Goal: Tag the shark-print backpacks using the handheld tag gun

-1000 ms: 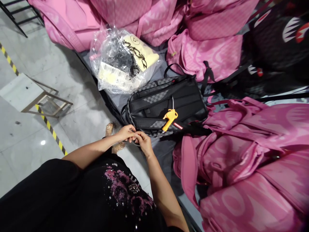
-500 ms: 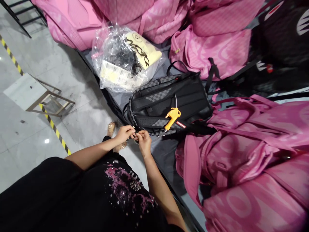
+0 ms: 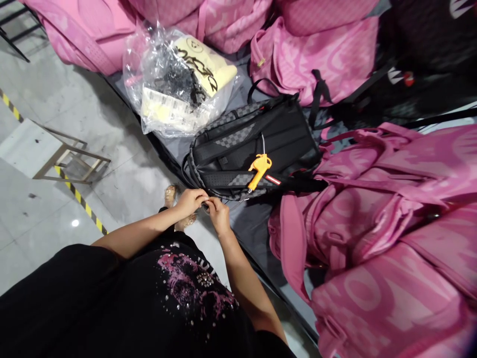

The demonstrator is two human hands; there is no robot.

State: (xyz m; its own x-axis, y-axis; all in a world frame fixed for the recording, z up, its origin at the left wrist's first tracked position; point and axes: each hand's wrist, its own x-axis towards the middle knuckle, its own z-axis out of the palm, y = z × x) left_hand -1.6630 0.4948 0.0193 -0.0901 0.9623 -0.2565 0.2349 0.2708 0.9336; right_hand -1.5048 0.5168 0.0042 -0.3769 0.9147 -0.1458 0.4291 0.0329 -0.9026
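Observation:
A black and grey checkered backpack (image 3: 257, 144) lies on the grey table (image 3: 257, 233) with an orange tagging gun (image 3: 259, 169) resting on it. My left hand (image 3: 190, 200) and my right hand (image 3: 218, 214) meet at the backpack's near edge, fingers pinched together on something small and dark that I cannot make out. The two hands touch each other.
Pink backpacks are piled around: far left (image 3: 93, 30), far middle (image 3: 316, 59) and at the right (image 3: 391, 223). A clear plastic bag (image 3: 175, 84) with yellow tags lies beyond the black backpack. Dark bags (image 3: 428, 49) sit far right. A metal frame (image 3: 70, 159) stands on the floor left.
My hands stay pinched together at the backpack's edge, shifting only slightly. The view has tilted, so everything sits a little higher in the picture.

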